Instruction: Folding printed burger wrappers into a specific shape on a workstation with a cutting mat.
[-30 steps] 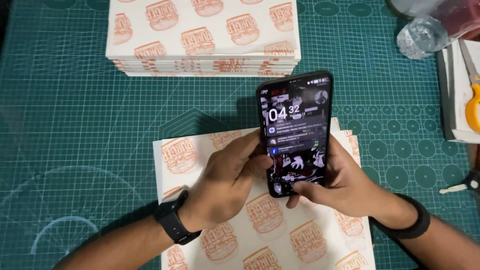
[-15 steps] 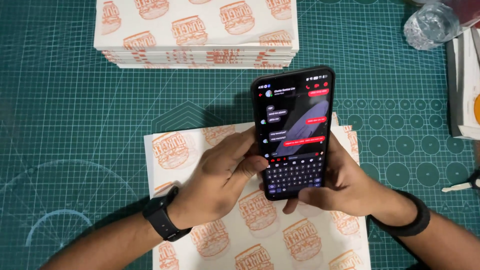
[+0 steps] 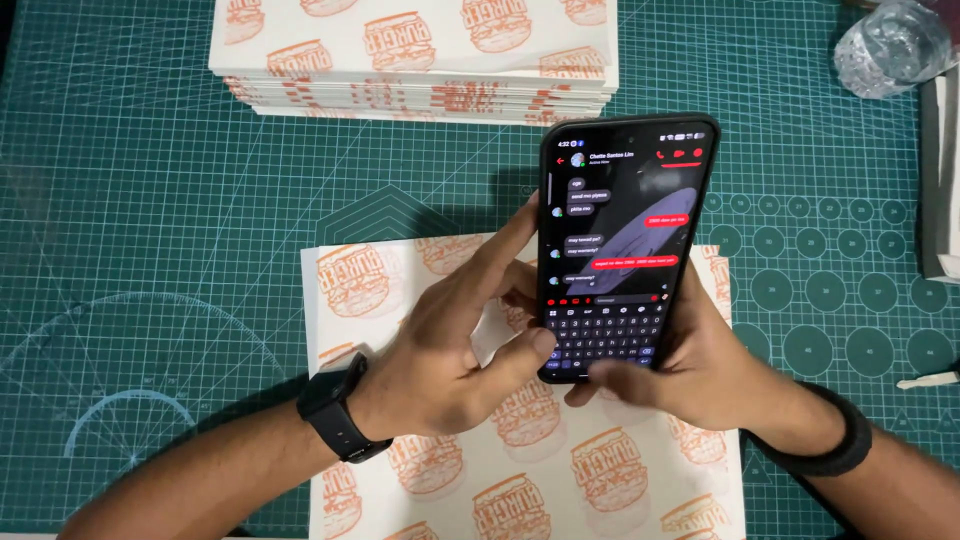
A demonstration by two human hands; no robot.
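Observation:
A black smartphone (image 3: 625,245) is held upright above the table, its screen lit with a chat and a keyboard. My left hand (image 3: 455,345) grips its left edge, the index finger along the side and the thumb on the keyboard's lower left. A black watch sits on that wrist. My right hand (image 3: 690,365) holds the phone's lower right from underneath, its thumb over the bottom keys; a black band circles that wrist. Beneath both hands lies a pile of white paper sheets (image 3: 375,290) printed with orange burger drawings.
A taller stack of the same printed sheets (image 3: 420,60) lies at the top of the green cutting mat (image 3: 150,230). A crumpled clear plastic bottle (image 3: 890,45) is at the top right, a white box edge (image 3: 940,180) at the right, a small white tool (image 3: 930,380) below it.
The phone screen went from a lock screen to a chat with a keyboard. Both hands keep holding the phone, and my thumbs have shifted onto the keyboard.

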